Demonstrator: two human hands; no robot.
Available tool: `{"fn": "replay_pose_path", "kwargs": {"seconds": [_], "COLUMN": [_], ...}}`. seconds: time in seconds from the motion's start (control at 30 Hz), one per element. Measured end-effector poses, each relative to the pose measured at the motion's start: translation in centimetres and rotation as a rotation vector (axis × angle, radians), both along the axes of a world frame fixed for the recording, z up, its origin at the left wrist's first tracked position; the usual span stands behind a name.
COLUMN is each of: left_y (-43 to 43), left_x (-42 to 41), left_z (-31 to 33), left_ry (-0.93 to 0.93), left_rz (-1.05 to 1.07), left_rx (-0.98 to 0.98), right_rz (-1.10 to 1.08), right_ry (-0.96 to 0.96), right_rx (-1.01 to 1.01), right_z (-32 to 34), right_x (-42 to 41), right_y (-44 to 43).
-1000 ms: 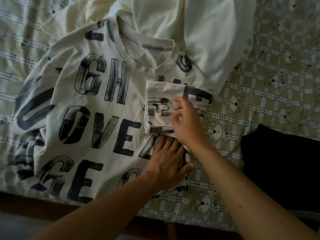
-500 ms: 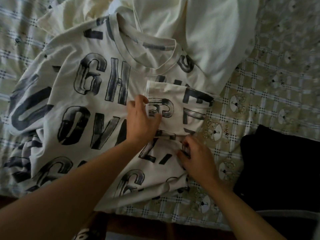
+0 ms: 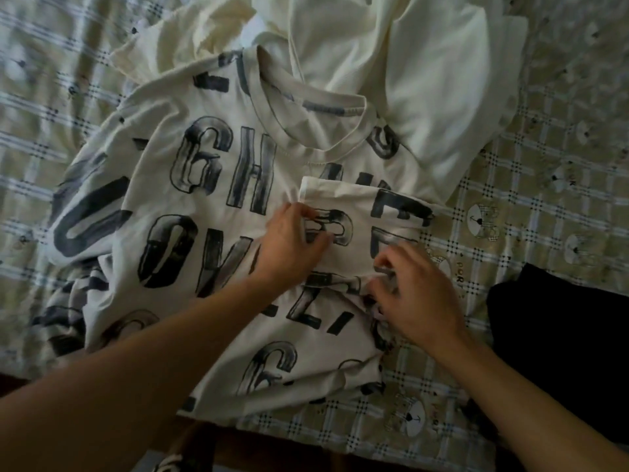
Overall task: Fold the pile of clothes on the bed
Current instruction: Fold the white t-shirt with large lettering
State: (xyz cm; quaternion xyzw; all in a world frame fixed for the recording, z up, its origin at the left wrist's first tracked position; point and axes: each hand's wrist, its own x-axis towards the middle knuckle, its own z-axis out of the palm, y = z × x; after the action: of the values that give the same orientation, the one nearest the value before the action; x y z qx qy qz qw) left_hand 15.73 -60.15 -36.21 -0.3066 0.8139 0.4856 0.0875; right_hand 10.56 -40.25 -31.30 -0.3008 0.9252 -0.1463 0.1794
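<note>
A cream T-shirt (image 3: 190, 212) printed with big dark letters lies face up across the bed, collar toward the far side. Its right sleeve (image 3: 367, 219) is folded inward over the chest. My left hand (image 3: 289, 247) rests on the sleeve's left edge, fingers bent and pinching the cloth. My right hand (image 3: 415, 294) sits at the shirt's right side seam, just below the sleeve, fingers curled into a bunch of fabric.
A plain cream garment (image 3: 425, 73) lies crumpled beyond the collar. A black garment (image 3: 561, 342) lies at the right. The checked bedsheet (image 3: 544, 185) shows on both sides. The bed's near edge (image 3: 238, 451) runs along the bottom.
My left hand slid up from the shirt's lower side to the folded sleeve's left edge. My right hand dropped from the sleeve to the side seam below it.
</note>
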Motion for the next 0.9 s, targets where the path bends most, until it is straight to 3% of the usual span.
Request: {"fn": "replay_pose_path", "kwargs": {"seconds": [0.07,0.13,0.33,0.43,0.53,0.63,0.67,0.77,0.9], "left_y": [1.4,2.6,0.8,-5.1,-14.3,-23.4,-25.7,-28.9,-29.9], "left_x": [0.5,1.2,2.2,2.8,4.8,7.9,8.9,11.3,12.5], "left_z": [0.2,0.4,1.2,2.8,4.8,4.7,4.4,3.5,3.1], "left_ry": [0.056,0.12,0.013,0.076,0.174,-0.046,-0.163,-0.381,-0.444], "left_rz": [-0.012,-0.084,-0.249,-0.185,0.059,0.297,0.335,0.365,0.137], "left_rx": [-0.04,-0.053,-0.077,-0.313,-0.49,-0.527,-0.459,0.006,0.244], "right_rz": [0.005,0.052,0.034,-0.117,-0.149,-0.068,-0.034,0.068,0.19], "right_ry": [0.032,-0.015,-0.167,-0.112,-0.013,-0.107,-0.151,-0.227,-0.245], "right_rx": [-0.028,0.077,0.402,0.253,0.018,-0.135,-0.174,-0.193,-0.06], "right_z": [-0.7,-2.5,-6.2,-4.5,-2.9,-2.6,-2.8,-3.5,-4.8], "right_x": [-1.1,-2.4,-3.9,-3.1,-1.1,1.4,2.1,3.8,4.4], "right_y": [-1.6,-2.6,-4.7,-7.3,-11.5,-17.9,-20.1,-26.4,-31.5]}}
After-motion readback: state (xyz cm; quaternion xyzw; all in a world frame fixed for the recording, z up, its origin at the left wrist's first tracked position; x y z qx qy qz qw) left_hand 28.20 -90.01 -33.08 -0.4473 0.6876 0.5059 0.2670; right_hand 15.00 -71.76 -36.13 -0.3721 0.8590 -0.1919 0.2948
